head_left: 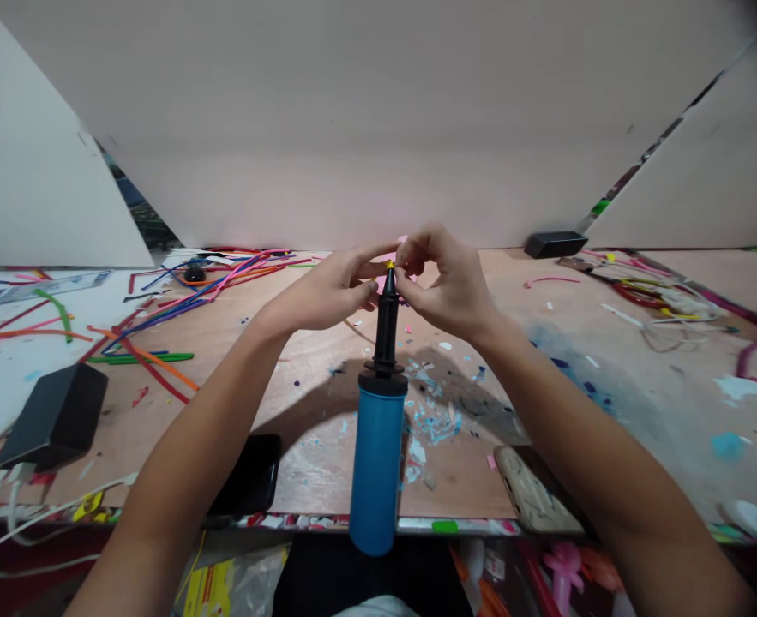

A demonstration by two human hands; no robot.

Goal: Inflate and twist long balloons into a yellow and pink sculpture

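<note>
A balloon pump [376, 463] with a blue barrel and a black tapered nozzle stands upright before me, its base at the table's front edge. At the nozzle tip sits a small piece of yellow balloon [390, 265]. My right hand [446, 278] is closed in a pinch on the yellow balloon at the tip. From the other side, my left hand [330, 287] reaches to the nozzle with its fingers stretched out and its thumb apart, close to the tip. Something pink shows behind the fingers, mostly hidden.
Uninflated long balloons [204, 287] lie tangled at the left. A black block [57, 416] with a white cable is at front left. One phone [255, 471] lies by my left forearm, another [536, 493] by my right. A black box [555, 244] stands against the white back panel [352, 128].
</note>
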